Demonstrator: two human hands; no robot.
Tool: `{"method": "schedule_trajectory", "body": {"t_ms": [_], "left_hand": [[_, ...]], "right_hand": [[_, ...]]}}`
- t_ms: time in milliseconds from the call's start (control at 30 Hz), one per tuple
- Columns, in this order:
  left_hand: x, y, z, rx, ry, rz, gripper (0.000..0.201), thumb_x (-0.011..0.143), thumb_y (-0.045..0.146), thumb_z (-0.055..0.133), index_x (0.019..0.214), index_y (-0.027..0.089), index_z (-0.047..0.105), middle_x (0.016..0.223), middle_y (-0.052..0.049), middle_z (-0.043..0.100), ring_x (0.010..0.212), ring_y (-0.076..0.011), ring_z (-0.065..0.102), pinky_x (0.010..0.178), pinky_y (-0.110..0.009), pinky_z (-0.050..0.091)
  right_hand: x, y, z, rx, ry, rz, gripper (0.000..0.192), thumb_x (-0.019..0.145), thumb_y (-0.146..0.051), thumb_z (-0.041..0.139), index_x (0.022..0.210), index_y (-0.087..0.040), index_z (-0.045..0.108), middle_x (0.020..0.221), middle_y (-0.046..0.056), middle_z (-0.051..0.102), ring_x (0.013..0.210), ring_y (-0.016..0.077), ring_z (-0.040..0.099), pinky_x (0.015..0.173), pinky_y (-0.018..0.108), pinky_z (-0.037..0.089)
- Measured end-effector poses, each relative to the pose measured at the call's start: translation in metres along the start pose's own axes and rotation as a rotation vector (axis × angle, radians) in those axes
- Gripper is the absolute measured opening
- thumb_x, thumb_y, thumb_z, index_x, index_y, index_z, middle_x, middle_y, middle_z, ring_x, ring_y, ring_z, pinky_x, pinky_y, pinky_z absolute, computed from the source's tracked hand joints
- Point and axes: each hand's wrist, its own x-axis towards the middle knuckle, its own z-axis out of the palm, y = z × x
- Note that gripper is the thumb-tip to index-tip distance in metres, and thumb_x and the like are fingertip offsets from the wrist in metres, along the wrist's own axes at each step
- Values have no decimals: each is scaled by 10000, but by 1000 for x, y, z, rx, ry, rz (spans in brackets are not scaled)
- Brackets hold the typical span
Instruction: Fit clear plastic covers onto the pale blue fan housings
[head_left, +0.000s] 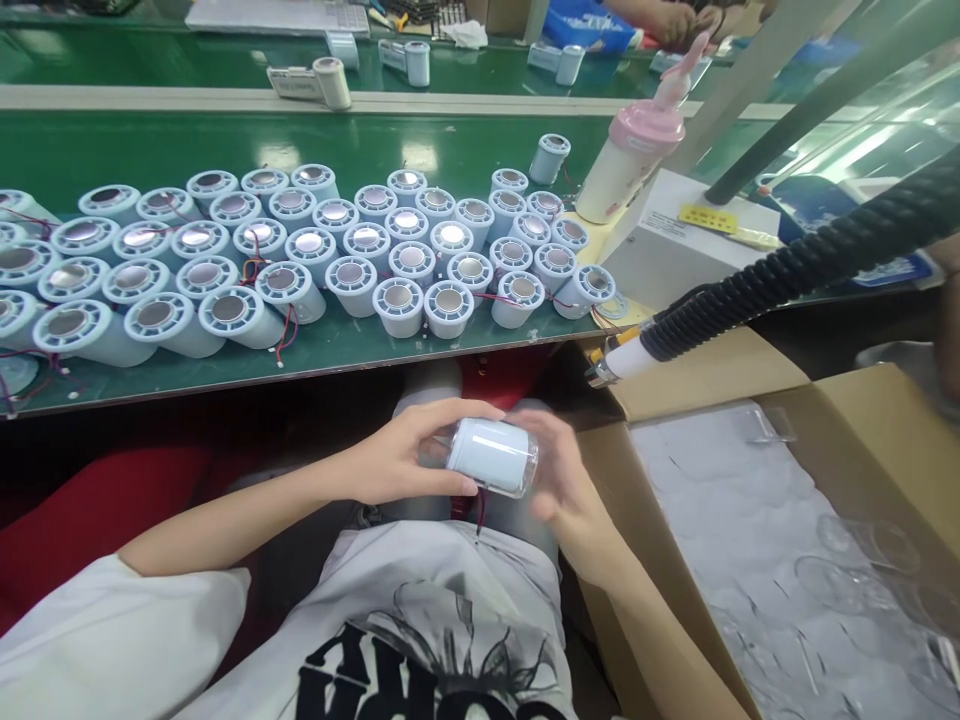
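Note:
Over my lap, my left hand [420, 452] grips a light blue cylinder in a clear plastic cover [491, 455], thumb below and fingers above. The cylinder lies tilted on its side, and a thin dark wire hangs beneath it. At its clear right end is my right hand [559, 465], blurred by motion, with the fingers curved around that end; whether they touch it I cannot make out. On the green bench stand many similar light blue cylinders [397, 300] with round silvery centres, some trailing red and dark wires.
To my right, an open cardboard box [667, 560] holds clear plastic covers [847, 580] on white padding. A black corrugated hose [787, 260] ends above its corner. A pink-lidded bottle [630, 150] stands beside a grey box [667, 240]. Another person's hands [675, 20] are at the far side.

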Motion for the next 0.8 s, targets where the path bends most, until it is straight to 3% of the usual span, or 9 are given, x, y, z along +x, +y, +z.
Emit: {"method": "schedule_trajectory", "body": {"t_ms": [67, 133, 200, 333, 500, 633, 700, 767, 800], "left_hand": [[-1, 0, 0, -72, 9, -71, 601, 760, 308, 721, 1310, 225, 493, 1213, -112, 580, 1015, -231, 623, 803, -320, 549], [0, 0, -2, -102, -22, -69, 615, 765, 326, 716, 1327, 238, 482, 1209, -108, 586, 979, -223, 635, 790, -316, 548], [1, 0, -5, -58, -75, -8, 669, 738, 314, 743, 1349, 256, 476, 1278, -112, 557, 1063, -242, 608, 866, -331, 527], [3, 2, -12, 44, -167, 45, 720, 751, 247, 732, 1401, 293, 426, 1435, -106, 439, 1294, -269, 449, 1031, -370, 437], [6, -8, -8, -131, -201, -43, 744, 753, 220, 729, 1416, 294, 400, 1448, -103, 426, 1252, -255, 498, 1016, -378, 451], [7, -19, -5, -321, -212, -175, 727, 757, 256, 720, 1411, 281, 403, 1278, -97, 578, 1015, -204, 631, 797, -288, 543], [12, -16, -14, -322, -201, -270, 636, 789, 332, 679, 1379, 269, 450, 1135, -84, 649, 810, -161, 653, 602, -216, 523], [29, -9, -31, -142, -165, -308, 563, 796, 366, 664, 1329, 275, 508, 1000, -51, 685, 662, -116, 621, 500, -165, 457], [42, -4, -40, -21, -69, -249, 558, 776, 355, 689, 1305, 284, 526, 989, -31, 688, 691, -114, 625, 543, -166, 469]], "right_hand": [[-3, 2, -4, -324, 69, -301, 542, 773, -470, 713, 1236, -287, 498, 1377, 118, 488, 1222, 299, 511, 987, 501, 470], [-5, 2, -7, -473, 43, -417, 377, 821, -307, 689, 1182, -311, 577, 1362, 90, 519, 1247, 298, 493, 1023, 520, 437], [-6, 1, -9, -373, 13, -351, 393, 838, -300, 674, 1218, -321, 578, 1319, 76, 566, 1189, 278, 549, 967, 456, 501], [-5, -1, -10, -77, 2, -83, 470, 830, -471, 652, 1255, -283, 581, 1159, 71, 662, 951, 234, 663, 787, 346, 581], [-2, -1, -10, -171, 2, -26, 418, 778, -413, 719, 1171, -281, 664, 1104, 46, 682, 774, 195, 663, 742, 332, 579], [-1, -4, -3, -83, -48, 123, 462, 808, -424, 673, 1235, -259, 620, 900, 16, 719, 676, 179, 656, 673, 309, 572], [1, -3, -7, -87, -96, 174, 489, 847, -453, 606, 1289, -245, 574, 946, 24, 721, 696, 182, 667, 697, 324, 569], [4, 4, -29, -231, 16, 176, 441, 870, -452, 554, 1258, -248, 599, 1063, 33, 706, 835, 196, 675, 811, 346, 548], [4, 9, -48, -338, 151, 176, 411, 873, -451, 536, 1216, -244, 629, 1125, 38, 688, 928, 206, 660, 876, 355, 522]]}}
